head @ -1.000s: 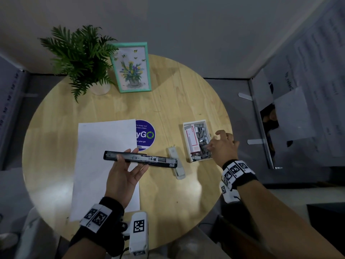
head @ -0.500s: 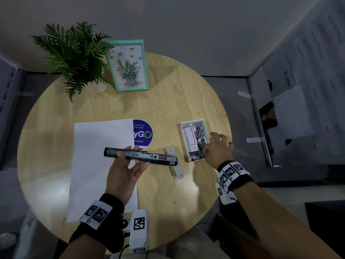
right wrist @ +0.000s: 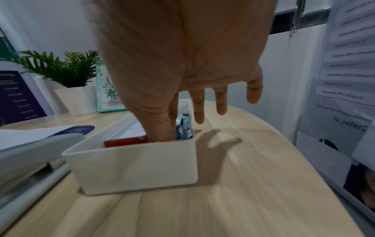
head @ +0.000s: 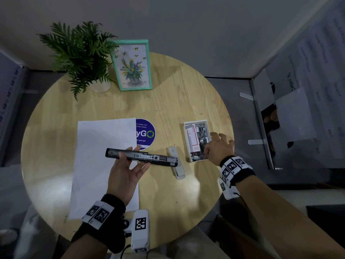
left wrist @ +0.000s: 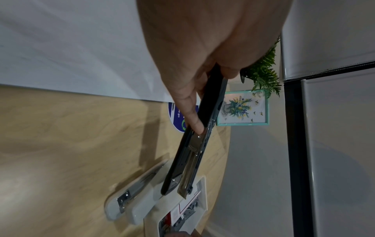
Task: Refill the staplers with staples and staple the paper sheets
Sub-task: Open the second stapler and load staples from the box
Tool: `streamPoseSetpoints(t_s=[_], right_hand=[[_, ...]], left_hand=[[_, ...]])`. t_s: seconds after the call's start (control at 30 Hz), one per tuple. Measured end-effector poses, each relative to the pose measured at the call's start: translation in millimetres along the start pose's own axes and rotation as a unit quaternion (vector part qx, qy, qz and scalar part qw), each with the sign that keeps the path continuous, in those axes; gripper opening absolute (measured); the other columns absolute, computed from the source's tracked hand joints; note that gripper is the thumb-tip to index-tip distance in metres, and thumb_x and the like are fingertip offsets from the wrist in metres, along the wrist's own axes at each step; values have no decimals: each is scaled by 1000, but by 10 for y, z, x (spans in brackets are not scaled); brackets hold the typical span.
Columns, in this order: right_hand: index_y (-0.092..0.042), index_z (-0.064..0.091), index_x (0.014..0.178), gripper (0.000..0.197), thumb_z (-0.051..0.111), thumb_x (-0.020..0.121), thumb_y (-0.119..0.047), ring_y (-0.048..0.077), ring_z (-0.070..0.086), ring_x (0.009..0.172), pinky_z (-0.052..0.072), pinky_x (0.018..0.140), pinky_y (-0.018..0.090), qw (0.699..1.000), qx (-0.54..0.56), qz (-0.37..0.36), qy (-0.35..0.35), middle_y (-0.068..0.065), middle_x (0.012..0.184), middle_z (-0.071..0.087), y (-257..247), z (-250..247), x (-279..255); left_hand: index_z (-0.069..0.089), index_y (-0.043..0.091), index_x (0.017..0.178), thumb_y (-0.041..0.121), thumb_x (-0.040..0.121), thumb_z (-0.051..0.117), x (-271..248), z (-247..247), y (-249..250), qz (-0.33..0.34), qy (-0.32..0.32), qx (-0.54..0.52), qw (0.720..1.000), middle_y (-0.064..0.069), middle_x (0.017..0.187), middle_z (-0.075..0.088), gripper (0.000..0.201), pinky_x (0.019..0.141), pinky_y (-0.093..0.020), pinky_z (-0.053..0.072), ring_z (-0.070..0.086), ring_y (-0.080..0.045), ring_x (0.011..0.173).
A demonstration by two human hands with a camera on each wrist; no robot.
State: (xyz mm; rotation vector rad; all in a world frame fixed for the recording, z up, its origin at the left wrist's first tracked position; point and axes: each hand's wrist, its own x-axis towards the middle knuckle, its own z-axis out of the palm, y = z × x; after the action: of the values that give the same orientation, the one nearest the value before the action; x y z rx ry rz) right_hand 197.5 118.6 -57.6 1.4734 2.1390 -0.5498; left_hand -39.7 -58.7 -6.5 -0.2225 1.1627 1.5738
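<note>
My left hand [head: 134, 162] holds a black stapler [head: 141, 157] above the table, swung open flat with its metal staple channel [left wrist: 191, 162] facing up; the thumb lies on its far side and the fingers underneath. My right hand [head: 206, 148] reaches into a white box [right wrist: 138, 166] of loose staples [right wrist: 183, 126]. Thumb and forefinger dip inside beside a red and white staple packet [right wrist: 125, 141], their tips hidden by the box wall, while the other fingers spread out straight. A white stapler [head: 176, 163] lies on the table between the hands. White paper sheets [head: 100, 165] lie at the left.
A round wooden table [head: 177, 101] carries a potted fern [head: 82, 53] and a teal picture frame [head: 132, 65] at the back, plus a round blue sticker [head: 146, 133]. A wall rack with printed papers [head: 291, 118] stands close on the right.
My right hand stays at the box, and its thumb and forefinger have dipped among the staples near the front end. The left hand and the black stapler have hardly moved.
</note>
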Motion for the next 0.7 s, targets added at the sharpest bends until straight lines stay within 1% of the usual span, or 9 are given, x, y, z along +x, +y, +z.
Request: streamPoseSetpoints(t_s=[0.1, 0.2, 0.3, 0.33, 0.4, 0.5, 0.6, 0.63, 0.7], right_hand=[[-25, 70, 74, 3, 73, 76, -26, 28, 24, 137, 23, 108, 57, 996, 79, -11, 38, -1, 148, 35, 64, 0, -27], [-21, 67, 72, 7, 74, 74, -21, 22, 36, 126, 30, 100, 46, 982, 164, -13, 98, -2, 134, 46, 144, 18, -40], [-12, 64, 71, 10, 72, 76, -11, 22, 56, 99, 45, 87, 36, 953, 267, -42, 139, 4, 104, 60, 202, 41, -54], [-13, 62, 69, 13, 72, 77, -10, 21, 61, 87, 50, 78, 33, 941, 306, -41, 136, 4, 91, 64, 213, 41, -66], [-18, 59, 65, 21, 73, 78, -12, 17, 64, 70, 51, 63, 25, 931, 346, -22, 117, 1, 74, 67, 231, 39, -85], [-20, 57, 64, 24, 70, 76, -4, 21, 65, 66, 55, 62, 29, 925, 367, -8, 100, 7, 72, 68, 245, 77, -84], [-17, 57, 66, 22, 66, 77, 0, 13, 56, 56, 48, 57, 24, 934, 338, -22, 117, -2, 60, 59, 220, 92, -75], [-15, 58, 68, 20, 65, 79, 0, 12, 55, 56, 47, 56, 23, 939, 317, -30, 131, -3, 60, 57, 206, 91, -71], [-10, 63, 73, 13, 64, 82, -1, 19, 60, 63, 52, 60, 29, 945, 279, -47, 166, 3, 71, 62, 182, 82, -54]], left_hand=[[57, 13, 110, 35, 101, 35, -5, -11, 16, 6, 4, 5, 1000, -1, 112, 71, 32, 84, -42, 58, 71, -32, 97], [56, 12, 111, 35, 101, 35, -16, -11, 31, 6, 5, 6, 1000, -3, 116, 69, 32, 82, -41, 59, 69, -33, 100], [55, 12, 113, 35, 101, 35, -23, 3, 34, 3, 5, 7, 1000, -3, 117, 68, 32, 84, -41, 58, 62, -38, 110], [54, 12, 113, 35, 101, 35, -24, 12, 31, 1, 4, 8, 1000, -4, 117, 68, 32, 85, -42, 58, 60, -39, 114], [54, 12, 113, 35, 101, 35, -23, 32, 24, -3, 3, 9, 1000, -5, 121, 66, 33, 86, -42, 57, 57, -40, 118], [52, 11, 115, 35, 102, 34, -25, 66, 11, -9, -1, 10, 1000, -13, 136, 56, 33, 88, -43, 56, 52, -44, 123], [50, 10, 119, 34, 102, 33, -27, 80, 4, -13, -7, 13, 1000, -17, 143, 49, 34, 90, -45, 53, 51, -45, 124], [50, 10, 119, 34, 102, 33, -29, 78, 2, -14, -8, 13, 1000, -17, 143, 50, 34, 91, -45, 53, 51, -45, 124], [51, 10, 117, 34, 102, 34, -33, 70, 2, -14, -6, 15, 1000, -16, 141, 52, 34, 91, -45, 53, 52, -44, 123]])
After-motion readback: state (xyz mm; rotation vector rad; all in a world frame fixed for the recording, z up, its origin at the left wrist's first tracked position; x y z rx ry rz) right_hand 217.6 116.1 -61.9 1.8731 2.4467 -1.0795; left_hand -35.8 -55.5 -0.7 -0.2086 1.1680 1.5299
